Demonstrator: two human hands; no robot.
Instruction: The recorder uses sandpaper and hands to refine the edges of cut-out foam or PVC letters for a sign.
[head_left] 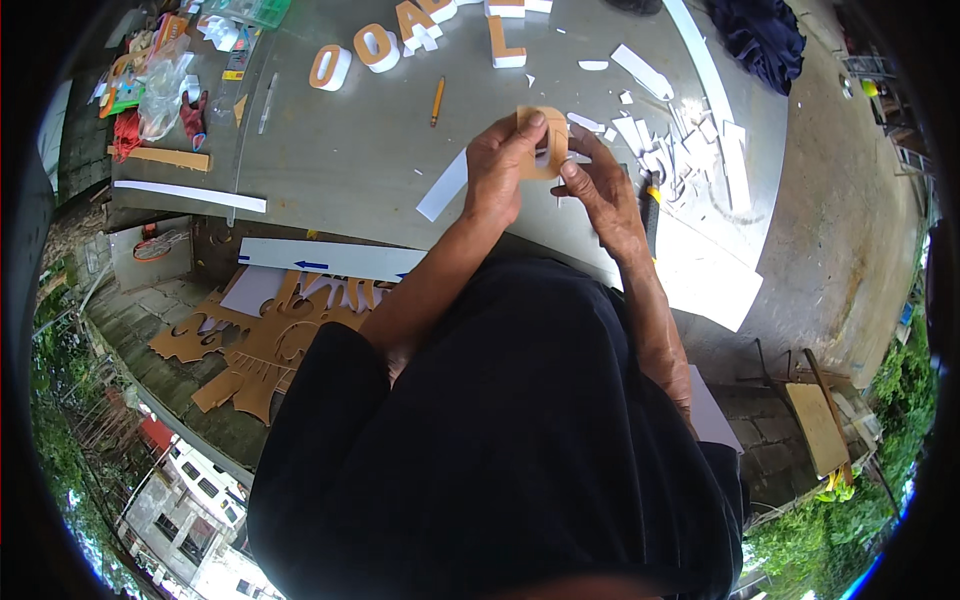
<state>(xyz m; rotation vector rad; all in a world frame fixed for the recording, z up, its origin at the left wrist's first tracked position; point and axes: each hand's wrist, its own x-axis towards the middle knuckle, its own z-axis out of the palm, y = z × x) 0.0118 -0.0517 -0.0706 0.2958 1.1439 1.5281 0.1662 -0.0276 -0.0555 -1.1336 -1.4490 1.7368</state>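
Over the near part of the table I hold a brown-faced cut-out letter (527, 170) with an opening in its middle and pale marks on its face. My left hand (497, 165) grips its left side, thumb lying on the face. At its right edge my right hand (608, 195) is closed, with the thumb against the lower right corner and the fingers partly behind. A thin pale sliver shows below the right fingertips; I cannot tell what it is. Farther off lies a yellow pencil (437, 102). A black and yellow knife-like tool (651, 215) rests right of my right hand.
Finished block letters (376, 50) with brown faces and white sides stand at the far side. White offcuts (680, 150) pile up at the right. Plastic bags (163, 90) and tools clutter the left. Cut brown sheets (265, 345) lie below the table's near edge.
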